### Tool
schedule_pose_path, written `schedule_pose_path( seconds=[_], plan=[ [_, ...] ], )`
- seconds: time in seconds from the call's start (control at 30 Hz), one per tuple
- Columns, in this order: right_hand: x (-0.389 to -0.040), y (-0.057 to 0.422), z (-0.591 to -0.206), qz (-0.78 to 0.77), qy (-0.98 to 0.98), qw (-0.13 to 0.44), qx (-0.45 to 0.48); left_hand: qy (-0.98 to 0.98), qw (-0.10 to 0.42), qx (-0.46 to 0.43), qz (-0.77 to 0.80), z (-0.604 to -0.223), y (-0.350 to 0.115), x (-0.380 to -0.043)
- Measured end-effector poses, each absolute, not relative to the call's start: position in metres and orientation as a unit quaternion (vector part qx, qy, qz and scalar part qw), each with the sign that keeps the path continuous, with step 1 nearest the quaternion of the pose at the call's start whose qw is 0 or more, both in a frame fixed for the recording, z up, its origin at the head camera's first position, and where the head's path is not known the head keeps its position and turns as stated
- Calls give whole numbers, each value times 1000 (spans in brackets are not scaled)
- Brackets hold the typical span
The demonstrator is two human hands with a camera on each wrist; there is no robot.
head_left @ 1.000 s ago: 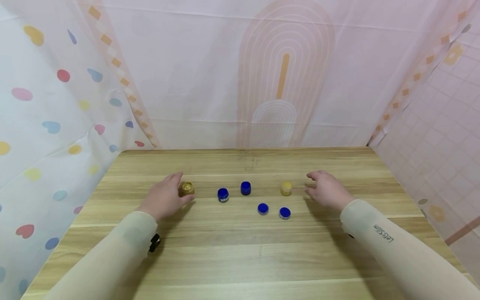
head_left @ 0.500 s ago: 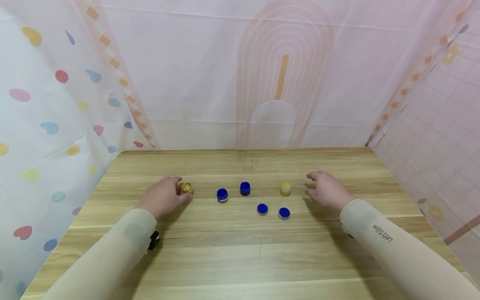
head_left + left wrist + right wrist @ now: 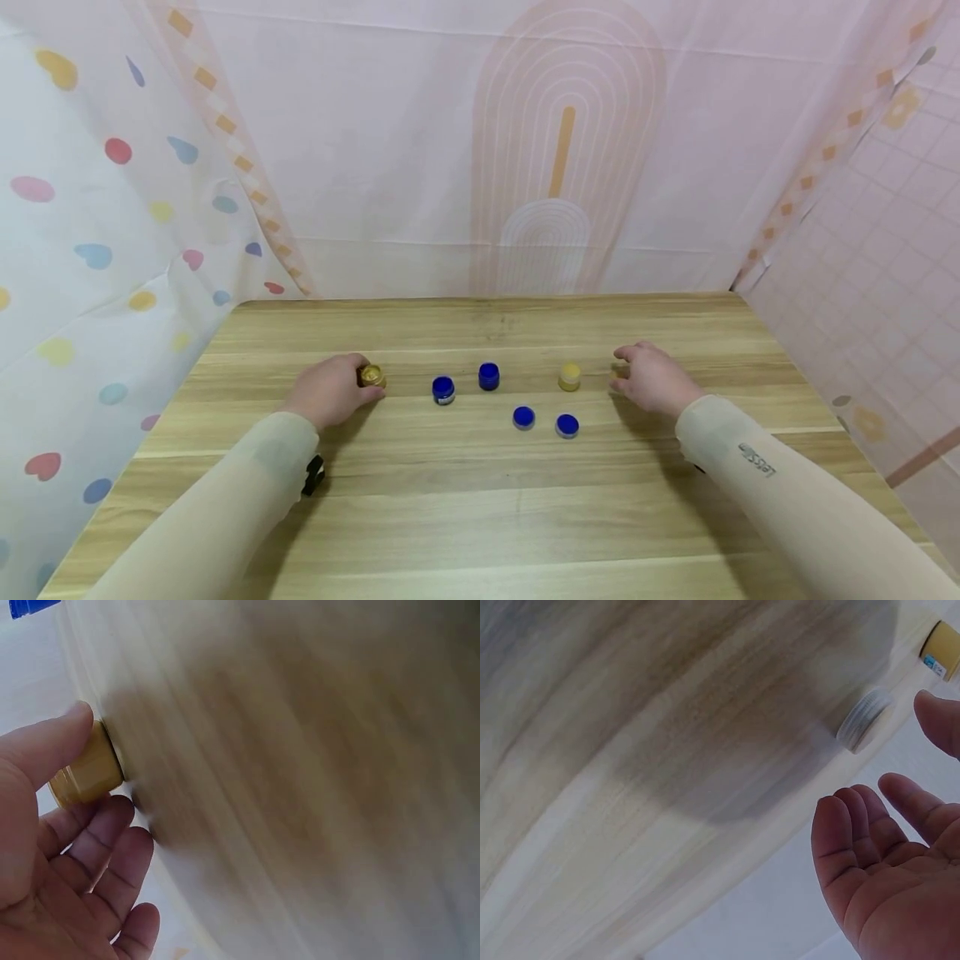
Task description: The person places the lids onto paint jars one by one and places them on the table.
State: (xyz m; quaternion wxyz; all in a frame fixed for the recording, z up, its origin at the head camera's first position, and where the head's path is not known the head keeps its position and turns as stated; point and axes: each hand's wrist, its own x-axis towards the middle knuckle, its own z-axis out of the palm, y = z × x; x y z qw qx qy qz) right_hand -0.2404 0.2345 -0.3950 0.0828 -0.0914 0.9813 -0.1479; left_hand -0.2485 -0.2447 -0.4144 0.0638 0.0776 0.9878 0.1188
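My left hand holds a small open gold paint jar between thumb and fingers at the left of the table. In the left wrist view the thumb lies along one side of the jar and fingertips touch the other. My right hand hovers with spread, loosely bent fingers to the right of a yellow paint jar, holding nothing. That yellow jar shows a small label in the right wrist view. A low whitish ribbed disc stands near the right fingertips there.
Two blue paint jars stand between the hands. Closer to the person lie two flat round lids, blue inside. A patterned cloth rises behind the wooden table and on both sides.
The left thumb and fingers have closed in on the gold jar. My right hand keeps its place and pose beside the yellow jar.
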Motion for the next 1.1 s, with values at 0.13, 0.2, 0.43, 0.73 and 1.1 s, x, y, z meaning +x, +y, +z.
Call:
schedule_pose_path(
  seconds=[0.13, 0.2, 0.43, 0.73, 1.1],
  plan=[
    [-242, 235, -396, -145, 982, 88, -88, 987, 66, 78, 124, -414, -245, -249],
    [-243, 235, -397, -142, 982, 89, -89, 987, 68, 79, 126, -414, -245, -250],
    [-247, 234, -399, -132, 982, 100, -92, 985, 80, 76, 132, -413, -245, -251],
    [-249, 235, -403, -116, 982, 108, -101, 983, 97, 65, 139, -410, -242, -252],
    [-253, 230, -403, -135, 980, 129, -71, 982, 105, 53, 144, -410, -241, -253]
  ],
)
